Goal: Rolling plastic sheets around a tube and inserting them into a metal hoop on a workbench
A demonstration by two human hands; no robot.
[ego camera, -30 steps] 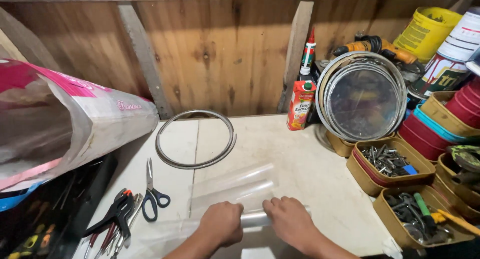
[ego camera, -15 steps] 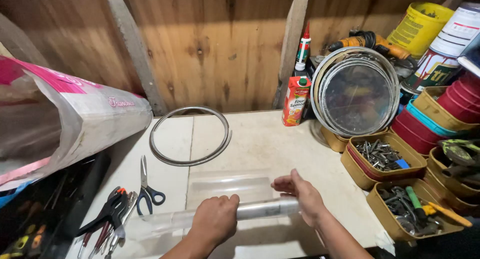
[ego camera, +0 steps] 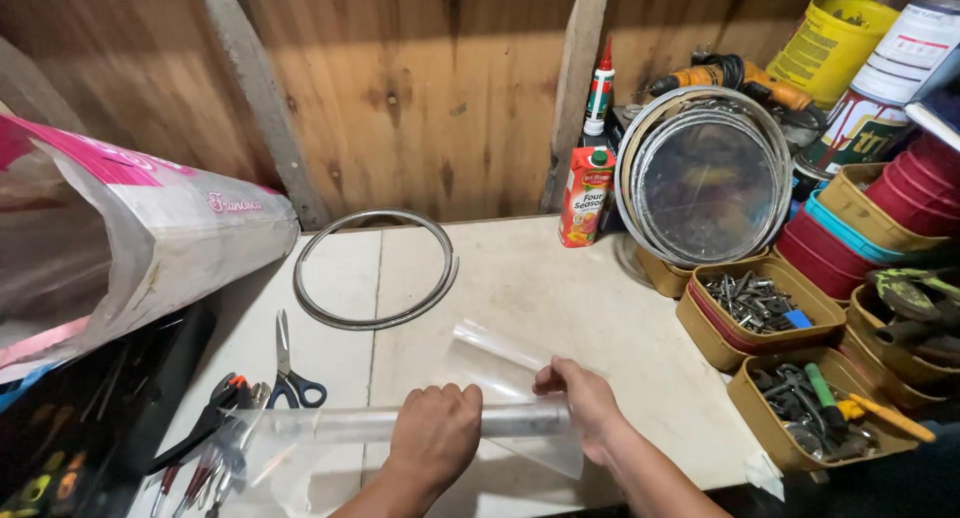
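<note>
Both hands close on a roll of clear plastic film lying crosswise on the pale table. The left hand wraps over the roll's middle, knuckles up, fingers curled around it. The right hand pinches the roll's right end together with the loose sheet, which lifts off the roll and angles away toward the back wall. Left of the left hand, the roll runs on as a glossy, see-through tube, its far end lying over some pliers.

Scissors with blue handles lie just behind the roll's left part. Farther back from the roll, a thin metal ring lies flat. To the roll's left, a bulky white and pink sack lies on its side. To the roll's right, tan trays hold bolts and small tools. Behind those, a round framed sieve leans upright, with a red juice carton standing beside it.
</note>
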